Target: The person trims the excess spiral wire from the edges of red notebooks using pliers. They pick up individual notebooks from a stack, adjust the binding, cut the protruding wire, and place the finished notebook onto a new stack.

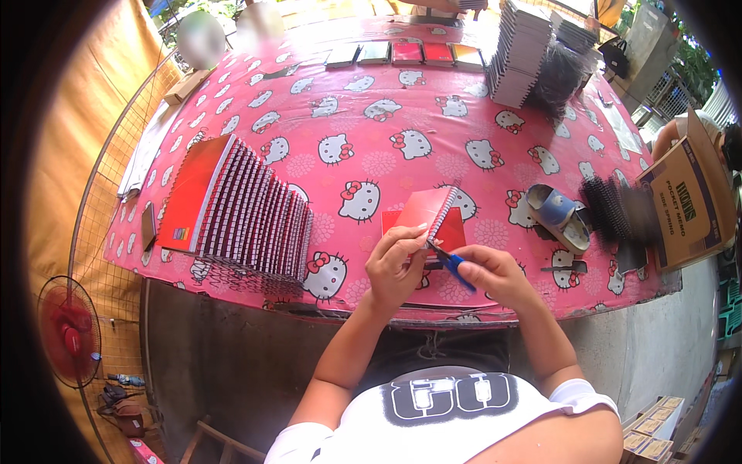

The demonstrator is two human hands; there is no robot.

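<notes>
While my left hand [394,264] pinches the red notebook [419,205] by its lower corner above the tabletop [379,193], its spiral binding [444,213] slants away and slightly rightward — near end at the tip of the blue-handled tool [454,264] my right hand [496,274] grips — my left being nearer.

Both bare forearms [349,346] angle inward, left grip [396,267] pinching, right grip [495,274] curled just beside it.

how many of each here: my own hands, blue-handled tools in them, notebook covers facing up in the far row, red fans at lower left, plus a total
Your left hand and right hand: 2
Blue-handled tool: 1
Far-row notebook covers: 5
Red fan: 1
Total: 9
</notes>
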